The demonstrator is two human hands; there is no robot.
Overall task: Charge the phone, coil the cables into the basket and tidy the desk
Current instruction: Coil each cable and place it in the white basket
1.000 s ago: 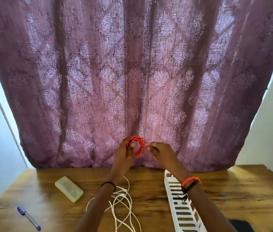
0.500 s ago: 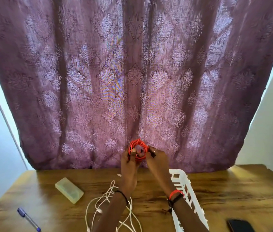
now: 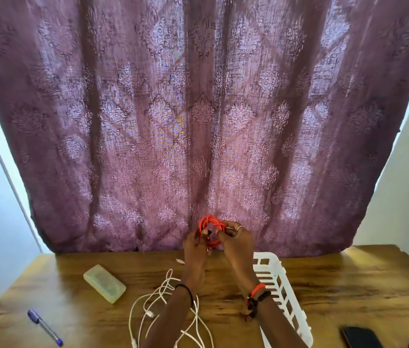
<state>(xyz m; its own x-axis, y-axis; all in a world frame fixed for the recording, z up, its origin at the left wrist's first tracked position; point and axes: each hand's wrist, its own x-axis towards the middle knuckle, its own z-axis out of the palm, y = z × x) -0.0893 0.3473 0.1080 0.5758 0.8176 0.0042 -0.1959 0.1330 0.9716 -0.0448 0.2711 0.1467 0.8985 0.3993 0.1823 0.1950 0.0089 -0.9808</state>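
Both hands, the left hand [image 3: 196, 243] and the right hand [image 3: 236, 241], pinched the red cable coil [image 3: 209, 228] between them, held above the tabletop's [image 3: 349, 285] far edge. The white basket [image 3: 277, 288] lay below and right, long axis running toward the person, nearer the right hand.

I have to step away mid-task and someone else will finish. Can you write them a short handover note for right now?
Left hand and right hand together hold the coiled red cable above the desk.
White basket lies under the right forearm; nothing visible in it.
White cables lie loose near the left forearm.
Phone sits at the lower right, no cable visibly attached.
Pen and pale case lie on the left.
Left: basket the red coil, coil the white cables, charge the phone, tidy.
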